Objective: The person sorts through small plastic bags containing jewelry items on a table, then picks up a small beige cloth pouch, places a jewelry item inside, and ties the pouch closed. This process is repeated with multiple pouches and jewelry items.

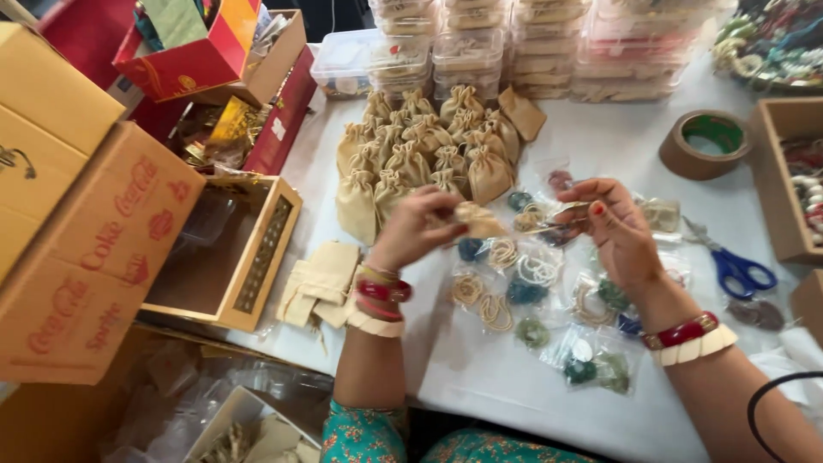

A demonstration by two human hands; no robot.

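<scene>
**Operator:** Nearest me, along the table's [480,386] front edge, I see both forearms with red and cream bangles. My left hand [417,225] is raised over the white cloth, fingers curled shut, pinching a small beige drawstring pouch [477,220] at its neck. The pouch hangs between the two hands, just above the clear packets.

**Observer:** And your right?

**Operator:** My right hand [615,233] is half closed, fingertips pinched on a small clear packet [553,220] with something dark red inside. That packet nearly meets the pouch; I cannot tell whether they touch.

**Observer:** What lies under the hands?

**Operator:** A scatter of clear jewellery packets [523,291] holding bead strings, rings and teal pieces. Flat empty pouches [319,281] lie left of my left wrist, beside an open wooden box [227,249]. Blue-handled scissors [737,267] lie right of my right hand.

**Observer:** Further back?

**Operator:** A heap of filled beige pouches [429,150] sits beyond the hands, mid-table. A roll of brown tape [705,144] is to its right, near a wooden tray [784,180]. At the far edge stand stacked clear plastic boxes [480,51]. Cardboard cartons [77,223] fill the left side, off the table
</scene>
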